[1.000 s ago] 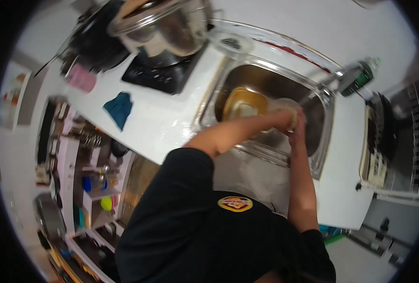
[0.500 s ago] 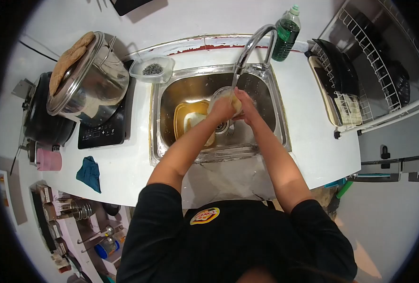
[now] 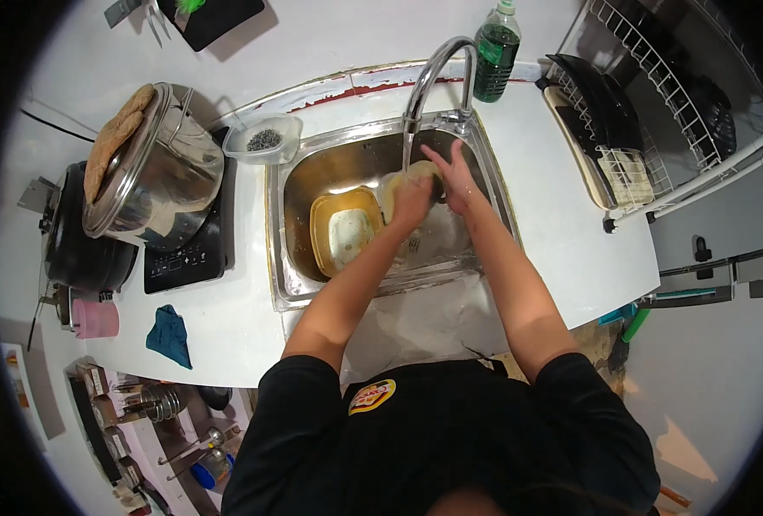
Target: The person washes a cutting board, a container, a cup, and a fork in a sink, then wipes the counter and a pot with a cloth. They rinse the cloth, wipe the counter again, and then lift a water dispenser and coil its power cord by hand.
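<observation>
Under the running faucet [image 3: 437, 64], my left hand [image 3: 412, 201] grips a pale, translucent bowl [image 3: 390, 191], tilted inside the sink. My right hand [image 3: 458, 182] is just to the bowl's right with thumb and fingers spread, and it appears to hold nothing. Water falls from the spout onto the bowl and left hand. Part of the bowl is hidden behind my left hand. Lower left in the sink [image 3: 280, 273] lies a yellow rectangular tub [image 3: 319, 230]. A fork [image 3: 413, 246] rests on the sink bottom below my hands.
Left of the sink are a clear container with a scouring pad [image 3: 264, 139], a large steel pot [image 3: 171, 172] on an induction cooker [image 3: 183, 265], and a teal cloth [image 3: 169, 335]. A green soap bottle [image 3: 496, 56] stands behind; a dish rack [image 3: 626, 168] is at right.
My right hand has come off the bowl and spread its fingers, while my left hand keeps hold of it. The view has shifted slightly, and more of the yellow tub shows.
</observation>
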